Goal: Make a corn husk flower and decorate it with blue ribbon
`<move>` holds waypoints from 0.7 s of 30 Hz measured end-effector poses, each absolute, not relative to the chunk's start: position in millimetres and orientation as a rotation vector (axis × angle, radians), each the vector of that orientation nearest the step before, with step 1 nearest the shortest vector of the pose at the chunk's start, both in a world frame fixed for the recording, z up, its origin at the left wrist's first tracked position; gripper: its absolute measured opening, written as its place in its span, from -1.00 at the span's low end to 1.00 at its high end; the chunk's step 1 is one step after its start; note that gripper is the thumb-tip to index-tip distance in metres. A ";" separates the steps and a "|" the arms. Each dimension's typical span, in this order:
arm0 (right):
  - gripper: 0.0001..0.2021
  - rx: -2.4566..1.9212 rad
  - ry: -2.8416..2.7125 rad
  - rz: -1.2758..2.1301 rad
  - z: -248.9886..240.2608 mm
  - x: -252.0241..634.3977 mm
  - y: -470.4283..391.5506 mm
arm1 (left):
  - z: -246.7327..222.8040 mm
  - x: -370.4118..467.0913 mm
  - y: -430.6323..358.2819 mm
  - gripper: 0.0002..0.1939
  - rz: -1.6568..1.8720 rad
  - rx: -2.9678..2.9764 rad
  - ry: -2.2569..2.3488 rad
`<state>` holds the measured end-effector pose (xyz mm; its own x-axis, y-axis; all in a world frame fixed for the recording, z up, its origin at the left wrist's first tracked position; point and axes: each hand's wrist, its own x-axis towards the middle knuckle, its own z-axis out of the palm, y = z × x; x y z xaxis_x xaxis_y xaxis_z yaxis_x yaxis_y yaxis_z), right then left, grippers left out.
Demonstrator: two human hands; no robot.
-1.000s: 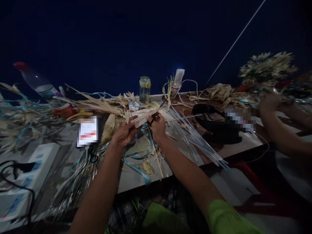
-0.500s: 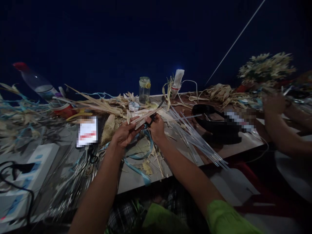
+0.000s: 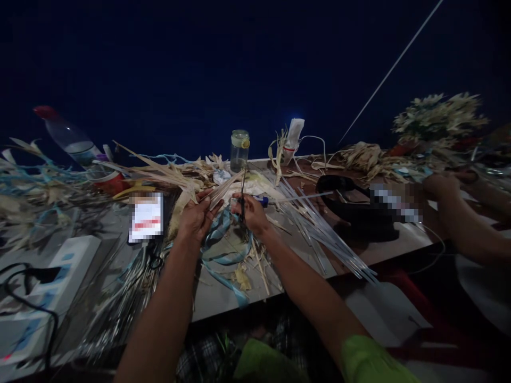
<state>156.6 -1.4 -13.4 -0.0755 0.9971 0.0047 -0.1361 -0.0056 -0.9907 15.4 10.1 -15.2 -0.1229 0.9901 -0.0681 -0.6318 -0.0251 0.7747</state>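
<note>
My left hand (image 3: 197, 217) is closed on a pale dried husk strip (image 3: 227, 189) that points up and to the right. Just right of it, my right hand (image 3: 251, 213) grips dark scissors (image 3: 242, 194), their blades pointing up beside the strip's end. A blue ribbon (image 3: 229, 259) curls on the table below both hands. Behind them lies a heap of dried husks (image 3: 191, 173). Clear plastic rods (image 3: 331, 239) lie to the right of my right hand.
A jar (image 3: 239, 151) stands behind the hands. Left are a lit phone (image 3: 146, 218), a power strip (image 3: 59, 287) and a tilted bottle (image 3: 72, 139). A black object (image 3: 359, 213) lies right, near another person's hand (image 3: 443, 186) and a dried-flower bunch (image 3: 439, 117).
The scissors have swung from slanting right to nearly upright. My hands have moved slightly apart, and the husk strip now points more steeply upward. The view has shifted slightly.
</note>
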 end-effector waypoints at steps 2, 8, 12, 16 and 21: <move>-0.55 -1.073 -1.223 1.315 -17.7 155.5 -0.5 | -15.6 15.6 10.4 -0.84 1.535 0.611 0.784; -0.61 -1.102 -1.401 1.278 -26.8 158.3 3.1 | -9.0 17.6 7.4 -0.85 1.506 0.628 0.828; -0.61 -1.090 -1.481 1.224 -27.9 160.2 3.5 | -4.7 19.0 5.2 -0.82 1.481 0.621 0.873; -0.60 -1.079 -1.539 1.157 -28.5 162.7 3.4 | -3.6 17.6 6.0 -0.83 1.498 0.614 0.906; -0.60 -1.138 -1.673 1.053 -27.8 168.6 3.4 | -3.3 12.8 8.1 -0.81 1.525 0.605 0.941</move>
<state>168.6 3.4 -27.8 -0.2410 0.9545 0.1758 0.2547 0.2370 -0.9376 12.8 8.1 -3.3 -0.1804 0.9746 -0.1331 -0.5556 0.0107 0.8314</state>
